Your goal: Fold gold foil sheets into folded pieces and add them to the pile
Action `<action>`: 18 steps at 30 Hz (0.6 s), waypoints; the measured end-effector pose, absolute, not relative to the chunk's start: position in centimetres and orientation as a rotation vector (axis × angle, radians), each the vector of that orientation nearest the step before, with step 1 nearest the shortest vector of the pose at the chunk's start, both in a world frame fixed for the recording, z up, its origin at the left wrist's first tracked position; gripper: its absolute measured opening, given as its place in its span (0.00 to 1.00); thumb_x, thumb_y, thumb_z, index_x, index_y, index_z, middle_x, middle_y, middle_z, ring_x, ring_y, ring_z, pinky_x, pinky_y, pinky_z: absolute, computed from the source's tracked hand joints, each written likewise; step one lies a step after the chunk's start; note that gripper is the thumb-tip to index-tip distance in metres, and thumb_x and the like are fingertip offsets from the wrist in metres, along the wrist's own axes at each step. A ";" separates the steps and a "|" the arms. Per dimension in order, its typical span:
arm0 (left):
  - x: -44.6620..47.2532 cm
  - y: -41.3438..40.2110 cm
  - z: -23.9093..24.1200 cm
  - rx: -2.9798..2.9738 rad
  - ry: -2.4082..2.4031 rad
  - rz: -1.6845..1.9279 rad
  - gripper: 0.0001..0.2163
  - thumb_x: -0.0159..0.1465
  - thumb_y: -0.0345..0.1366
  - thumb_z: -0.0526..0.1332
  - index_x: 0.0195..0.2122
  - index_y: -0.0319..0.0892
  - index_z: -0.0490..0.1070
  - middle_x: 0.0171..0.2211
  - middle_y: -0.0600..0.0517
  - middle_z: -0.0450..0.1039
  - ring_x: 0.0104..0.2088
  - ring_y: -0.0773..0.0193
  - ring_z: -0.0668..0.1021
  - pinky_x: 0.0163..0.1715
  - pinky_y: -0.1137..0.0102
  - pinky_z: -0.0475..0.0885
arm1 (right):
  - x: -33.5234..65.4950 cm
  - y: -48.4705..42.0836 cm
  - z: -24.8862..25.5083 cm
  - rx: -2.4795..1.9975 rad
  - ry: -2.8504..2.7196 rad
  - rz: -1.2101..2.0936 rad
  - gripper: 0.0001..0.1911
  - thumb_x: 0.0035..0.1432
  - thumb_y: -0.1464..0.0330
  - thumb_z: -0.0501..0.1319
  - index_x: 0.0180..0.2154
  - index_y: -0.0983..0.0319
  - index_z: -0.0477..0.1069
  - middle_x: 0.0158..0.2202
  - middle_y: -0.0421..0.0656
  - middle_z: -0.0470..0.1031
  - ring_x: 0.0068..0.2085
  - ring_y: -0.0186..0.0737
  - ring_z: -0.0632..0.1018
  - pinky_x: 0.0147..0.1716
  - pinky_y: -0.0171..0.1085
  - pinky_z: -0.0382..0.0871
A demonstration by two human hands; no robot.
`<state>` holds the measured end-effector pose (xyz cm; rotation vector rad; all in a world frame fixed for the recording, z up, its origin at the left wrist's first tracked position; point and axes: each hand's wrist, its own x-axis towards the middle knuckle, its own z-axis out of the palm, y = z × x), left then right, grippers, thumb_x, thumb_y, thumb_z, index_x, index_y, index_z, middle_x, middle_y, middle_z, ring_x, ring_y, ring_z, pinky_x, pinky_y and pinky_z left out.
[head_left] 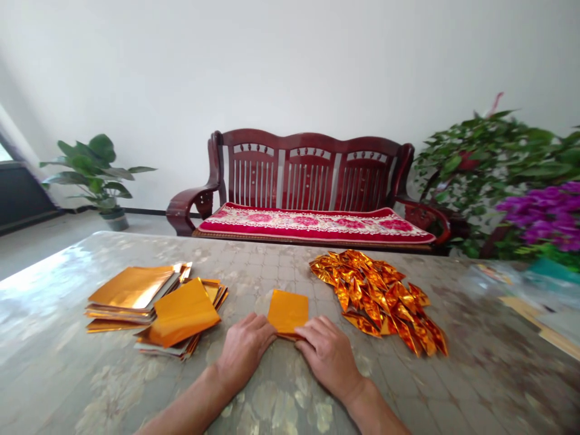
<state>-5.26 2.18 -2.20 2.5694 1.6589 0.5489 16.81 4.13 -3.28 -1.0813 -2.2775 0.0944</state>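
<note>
A small gold foil sheet lies on the table in front of me. My left hand rests on the table at the sheet's near left corner, fingers curled and pinching its edge. My right hand presses the near right edge, fingers bent over it. To the left lie stacks of flat gold sheets. To the right sits a heap of folded gold foil pieces.
A dark wooden bench with a red cushion stands behind the table. A potted plant is at the back left. Green bushes with purple flowers fill the right. Blurred plastic bags and papers lie at the table's right edge.
</note>
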 end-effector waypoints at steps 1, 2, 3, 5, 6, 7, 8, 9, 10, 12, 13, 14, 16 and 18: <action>-5.3 2.2 -2.2 2.561 1.648 0.550 0.13 0.71 0.37 0.53 0.34 0.46 0.76 0.33 0.53 0.75 0.37 0.63 0.75 0.37 0.72 0.67 | 16.8 4.1 -3.2 -1.090 -2.277 0.097 0.05 0.60 0.72 0.66 0.39 0.56 0.77 0.33 0.39 0.76 0.39 0.41 0.73 0.38 0.38 0.66; -5.4 2.2 -2.2 2.547 1.633 0.557 0.13 0.72 0.38 0.53 0.34 0.46 0.76 0.33 0.53 0.75 0.37 0.63 0.75 0.37 0.72 0.66 | 16.8 4.1 -3.2 -1.100 -2.280 0.098 0.04 0.61 0.71 0.65 0.37 0.56 0.77 0.32 0.39 0.75 0.38 0.40 0.73 0.37 0.37 0.65; -5.5 2.3 -2.3 2.524 1.620 0.570 0.14 0.72 0.38 0.53 0.35 0.47 0.77 0.33 0.53 0.75 0.38 0.63 0.75 0.37 0.72 0.66 | 16.9 4.2 -3.2 -1.114 -2.288 0.100 0.04 0.62 0.71 0.64 0.35 0.56 0.76 0.31 0.39 0.75 0.37 0.40 0.73 0.37 0.37 0.64; -5.7 2.5 -2.4 2.449 1.612 0.608 0.13 0.71 0.40 0.54 0.36 0.47 0.77 0.34 0.52 0.75 0.38 0.63 0.75 0.38 0.72 0.66 | 16.8 4.2 -3.1 -1.160 -2.302 0.103 0.06 0.63 0.70 0.63 0.32 0.57 0.76 0.31 0.39 0.74 0.37 0.39 0.72 0.36 0.37 0.62; -5.8 2.6 -2.5 2.403 1.614 0.627 0.12 0.71 0.40 0.55 0.36 0.47 0.78 0.34 0.52 0.76 0.38 0.63 0.76 0.39 0.72 0.66 | 16.8 4.2 -3.0 -1.187 -2.306 0.107 0.07 0.64 0.70 0.62 0.31 0.57 0.75 0.31 0.39 0.74 0.37 0.39 0.72 0.37 0.37 0.62; -5.8 2.7 -2.5 2.355 1.621 0.643 0.12 0.70 0.40 0.56 0.35 0.47 0.78 0.34 0.53 0.76 0.38 0.63 0.76 0.39 0.72 0.66 | 16.8 4.3 -3.0 -1.215 -2.309 0.114 0.08 0.64 0.70 0.62 0.31 0.58 0.75 0.31 0.39 0.74 0.37 0.39 0.72 0.37 0.37 0.61; -5.9 2.9 -2.5 2.309 1.632 0.654 0.11 0.69 0.40 0.57 0.35 0.47 0.78 0.34 0.53 0.76 0.38 0.63 0.76 0.39 0.72 0.66 | 16.8 4.3 -2.9 -1.241 -2.308 0.124 0.08 0.64 0.70 0.61 0.31 0.58 0.74 0.32 0.39 0.74 0.38 0.39 0.72 0.37 0.37 0.61; -5.9 3.0 -2.5 2.266 1.646 0.659 0.10 0.68 0.39 0.58 0.34 0.46 0.78 0.33 0.53 0.76 0.39 0.63 0.76 0.39 0.72 0.66 | 16.8 4.4 -2.8 -1.265 -2.306 0.137 0.08 0.64 0.70 0.61 0.30 0.58 0.74 0.32 0.39 0.74 0.38 0.39 0.72 0.37 0.37 0.61; -5.9 3.1 -2.5 2.228 1.665 0.661 0.09 0.68 0.39 0.59 0.33 0.46 0.77 0.33 0.53 0.77 0.38 0.63 0.77 0.39 0.72 0.65 | 16.8 4.4 -2.7 -1.289 -2.300 0.151 0.08 0.64 0.70 0.61 0.30 0.58 0.74 0.32 0.39 0.74 0.38 0.39 0.72 0.37 0.37 0.61; -6.0 3.3 -2.5 2.161 1.718 0.655 0.09 0.66 0.39 0.61 0.31 0.45 0.77 0.33 0.54 0.77 0.38 0.63 0.77 0.38 0.72 0.64 | 16.7 4.6 -2.7 -1.333 -2.285 0.177 0.09 0.64 0.70 0.61 0.30 0.59 0.73 0.32 0.39 0.74 0.39 0.39 0.72 0.38 0.36 0.61; -5.9 3.5 -2.4 2.134 1.747 0.648 0.09 0.66 0.39 0.61 0.30 0.45 0.76 0.32 0.54 0.77 0.37 0.63 0.77 0.37 0.73 0.64 | 16.7 4.7 -2.6 -1.355 -2.275 0.183 0.09 0.64 0.69 0.61 0.29 0.59 0.72 0.32 0.39 0.74 0.39 0.39 0.72 0.38 0.36 0.61; -5.9 3.6 -2.4 2.111 1.776 0.639 0.09 0.65 0.39 0.62 0.30 0.45 0.76 0.32 0.54 0.77 0.37 0.64 0.77 0.36 0.73 0.63 | 16.7 4.7 -2.6 -1.377 -2.264 0.183 0.09 0.64 0.69 0.61 0.29 0.59 0.71 0.32 0.39 0.74 0.38 0.39 0.72 0.38 0.36 0.60; -5.9 3.8 -2.4 2.087 1.825 0.614 0.09 0.65 0.40 0.62 0.29 0.44 0.76 0.31 0.54 0.77 0.36 0.64 0.77 0.35 0.73 0.62 | 16.6 4.9 -2.6 -1.418 -2.246 0.173 0.10 0.64 0.68 0.61 0.29 0.59 0.71 0.32 0.39 0.74 0.38 0.39 0.72 0.37 0.36 0.60; -5.8 3.9 -2.4 2.087 1.860 0.588 0.10 0.65 0.41 0.62 0.28 0.44 0.75 0.31 0.54 0.77 0.36 0.64 0.76 0.34 0.73 0.61 | 16.6 5.0 -2.6 -1.450 -2.239 0.164 0.10 0.64 0.68 0.61 0.28 0.59 0.70 0.32 0.39 0.74 0.38 0.39 0.72 0.37 0.36 0.59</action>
